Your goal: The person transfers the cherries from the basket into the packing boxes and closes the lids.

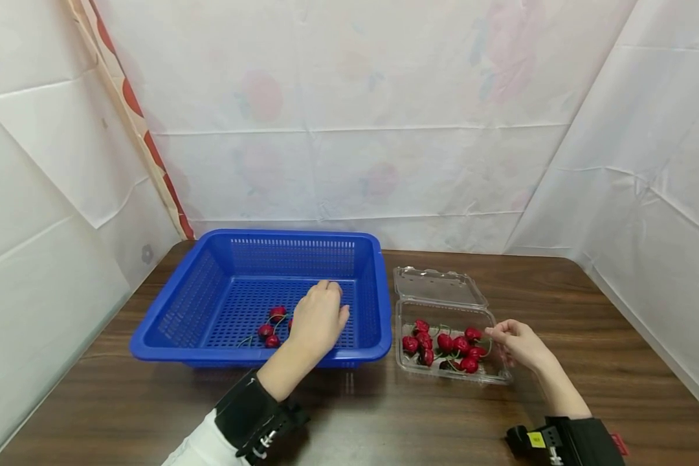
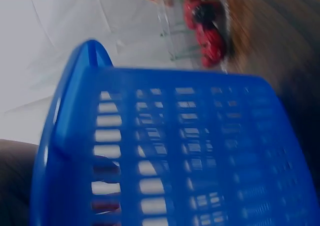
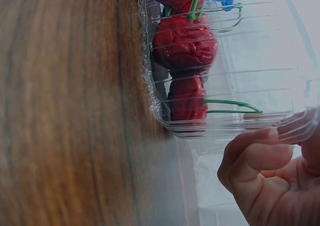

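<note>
My left hand reaches over the front rim of the blue plastic basket, back of the hand up. Its fingertips are hidden inside, so I cannot tell whether they hold anything. Several red cherries with green stems lie on the basket floor just left of that hand. To the right, a clear plastic clamshell box stands with its lid folded back, holding several more cherries. My right hand pinches the box's right rim between thumb and curled fingers, seen closely in the right wrist view.
Both containers stand on a dark wood-grain table. The open lid leans away toward the back. White sheeting encloses the table at the back and both sides. In the left wrist view the slotted basket wall fills most of the picture.
</note>
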`<state>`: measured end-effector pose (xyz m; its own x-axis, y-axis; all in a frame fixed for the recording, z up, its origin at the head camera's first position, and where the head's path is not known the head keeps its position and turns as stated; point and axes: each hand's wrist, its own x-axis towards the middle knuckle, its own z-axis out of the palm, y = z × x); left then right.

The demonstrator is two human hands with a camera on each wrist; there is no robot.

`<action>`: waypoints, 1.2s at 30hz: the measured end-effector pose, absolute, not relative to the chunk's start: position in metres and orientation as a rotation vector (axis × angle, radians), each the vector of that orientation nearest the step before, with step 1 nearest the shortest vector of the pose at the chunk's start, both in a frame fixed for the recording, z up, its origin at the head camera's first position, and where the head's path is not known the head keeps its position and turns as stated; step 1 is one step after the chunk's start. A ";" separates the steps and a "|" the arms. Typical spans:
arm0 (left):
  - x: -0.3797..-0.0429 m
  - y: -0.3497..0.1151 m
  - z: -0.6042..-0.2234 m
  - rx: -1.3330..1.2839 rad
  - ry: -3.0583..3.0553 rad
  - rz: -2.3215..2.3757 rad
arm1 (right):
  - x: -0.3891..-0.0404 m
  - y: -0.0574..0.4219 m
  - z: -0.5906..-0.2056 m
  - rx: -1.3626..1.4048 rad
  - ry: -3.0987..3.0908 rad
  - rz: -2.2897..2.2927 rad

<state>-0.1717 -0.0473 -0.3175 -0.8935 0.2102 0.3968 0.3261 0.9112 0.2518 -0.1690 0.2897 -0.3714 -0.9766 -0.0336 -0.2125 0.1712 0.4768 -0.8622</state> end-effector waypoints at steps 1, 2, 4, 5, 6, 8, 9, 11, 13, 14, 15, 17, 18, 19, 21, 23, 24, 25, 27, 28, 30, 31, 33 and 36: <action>-0.172 -0.051 -0.318 -0.389 -2.710 -0.432 | -0.169 0.290 -0.371 0.118 2.521 -1.506; -0.173 -0.054 -0.319 -0.381 -2.716 -0.417 | -0.169 0.290 -0.371 0.119 2.519 -1.507; -0.174 -0.060 -0.319 -0.366 -2.733 -0.394 | -0.169 0.290 -0.371 0.119 2.520 -1.509; -0.175 -0.063 -0.319 -0.357 -2.747 -0.388 | -0.169 0.290 -0.371 0.120 2.521 -1.509; -0.176 -0.066 -0.319 -0.348 -2.763 -0.382 | -0.169 0.290 -0.371 0.121 2.522 -1.510; -0.177 -0.071 -0.318 -0.331 -2.802 -0.372 | -0.169 0.290 -0.370 0.124 2.522 -1.512; -0.178 -0.073 -0.317 -0.324 -2.823 -0.368 | -0.169 0.290 -0.370 0.124 2.522 -1.513; -0.179 -0.078 -0.316 -0.310 -2.866 -0.362 | -0.169 0.290 -0.370 0.126 2.519 -1.512; -0.180 -0.083 -0.315 -0.299 -2.906 -0.351 | -0.169 0.290 -0.370 0.127 2.515 -1.513; -0.181 -0.086 -0.314 -0.297 -2.923 -0.351 | -0.169 0.290 -0.370 0.126 2.515 -1.512; -0.182 -0.089 -0.314 -0.297 -2.938 -0.347 | -0.169 0.290 -0.370 0.125 2.515 -1.512; -0.183 -0.094 -0.313 -0.296 -2.970 -0.345 | -0.169 0.291 -0.371 0.124 2.518 -1.512; -0.184 -0.096 -0.313 -0.294 -2.989 -0.348 | -0.169 0.291 -0.371 0.123 2.519 -1.512; -0.185 -0.099 -0.312 -0.289 -3.008 -0.352 | -0.169 0.291 -0.371 0.123 2.519 -1.512; -0.187 -0.103 -0.312 -0.279 -3.046 -0.351 | -0.169 0.291 -0.372 0.123 2.519 -1.513; -0.187 -0.108 -0.312 -0.264 -3.091 -0.350 | -0.169 0.291 -0.372 0.122 2.517 -1.512; -0.188 -0.109 -0.311 -0.257 -3.114 -0.339 | -0.169 0.291 -0.373 0.122 2.515 -1.512; -0.188 -0.111 -0.311 -0.253 -3.137 -0.328 | -0.169 0.291 -0.373 0.123 2.516 -1.511; -0.188 -0.115 -0.311 -0.246 -3.184 -0.302 | -0.169 0.291 -0.373 0.120 2.517 -1.509; -0.188 -0.116 -0.311 -0.242 -3.206 -0.293 | -0.169 0.291 -0.373 0.118 2.518 -1.508; -0.188 -0.119 -0.311 -0.244 -3.246 -0.280 | -0.169 0.291 -0.374 0.117 2.522 -1.508; -0.188 -0.121 -0.311 -0.248 -3.265 -0.283 | -0.169 0.291 -0.374 0.115 2.524 -1.507; -0.189 -0.124 -0.312 -0.263 -3.289 -0.297 | -0.169 0.291 -0.373 0.112 2.526 -1.509; -0.189 -0.129 -0.314 -0.288 -3.309 -0.332 | -0.169 0.291 -0.373 0.105 2.527 -1.511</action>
